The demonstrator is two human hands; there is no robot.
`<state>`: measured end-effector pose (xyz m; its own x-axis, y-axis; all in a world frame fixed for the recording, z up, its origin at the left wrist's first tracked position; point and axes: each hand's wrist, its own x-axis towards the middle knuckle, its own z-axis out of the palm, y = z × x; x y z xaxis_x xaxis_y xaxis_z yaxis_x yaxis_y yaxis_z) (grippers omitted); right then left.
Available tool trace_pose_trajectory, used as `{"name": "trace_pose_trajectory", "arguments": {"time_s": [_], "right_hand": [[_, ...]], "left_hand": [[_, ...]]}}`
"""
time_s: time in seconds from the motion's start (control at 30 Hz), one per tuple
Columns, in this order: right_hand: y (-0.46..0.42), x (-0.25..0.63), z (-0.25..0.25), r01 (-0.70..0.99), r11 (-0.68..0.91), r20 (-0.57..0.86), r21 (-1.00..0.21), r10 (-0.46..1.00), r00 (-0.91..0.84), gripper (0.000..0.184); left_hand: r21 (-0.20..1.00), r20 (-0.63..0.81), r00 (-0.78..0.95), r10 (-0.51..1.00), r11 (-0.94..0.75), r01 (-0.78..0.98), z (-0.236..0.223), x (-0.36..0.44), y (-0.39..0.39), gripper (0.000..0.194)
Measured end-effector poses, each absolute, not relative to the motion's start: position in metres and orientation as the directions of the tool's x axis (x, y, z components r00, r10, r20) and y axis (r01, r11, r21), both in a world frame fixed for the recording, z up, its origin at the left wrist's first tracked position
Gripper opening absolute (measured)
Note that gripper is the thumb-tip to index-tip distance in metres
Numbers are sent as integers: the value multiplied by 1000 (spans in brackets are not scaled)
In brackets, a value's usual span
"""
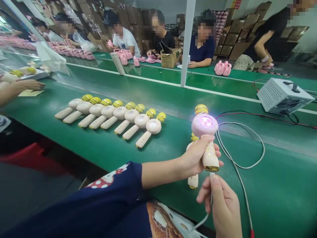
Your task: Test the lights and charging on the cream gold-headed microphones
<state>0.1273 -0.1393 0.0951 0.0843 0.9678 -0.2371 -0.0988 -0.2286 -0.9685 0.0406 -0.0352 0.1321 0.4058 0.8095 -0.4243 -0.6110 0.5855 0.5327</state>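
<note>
Above counter [284,188], near edge | left hand [194,157]: curled round lit microphone [204,130] | right hand [225,200]: pinching white plug [212,174] at its base | I'd keep plug straight, handle steady

Lower right, the left hand [194,156] partly hides a second microphone [193,181]; the left edge crops a co-worker's forearm [10,93]; blurred pink items [15,43], upper left, may be shoes.

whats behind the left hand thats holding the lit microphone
Behind the left hand, a second microphone on the green table shows part of its gold head and its handle end; the hand hides most of its middle.
</note>
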Motion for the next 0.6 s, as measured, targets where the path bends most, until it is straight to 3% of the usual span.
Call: {"name": "trace_pose_trajectory", "arguments": {"time_s": [0.3, 0.6], "right_hand": [[-129, 126, 89, -182, -269, -273, -946, 962, 0, 54], [-124, 113, 77, -311, -207, -240, -928, 968, 73, 56]], "left_hand": [[749, -302, 303, 904, 421, -511, 131, 44, -37, 29], [805, -294, 255, 921, 382, -454, 122, 46, -41, 31]]}}
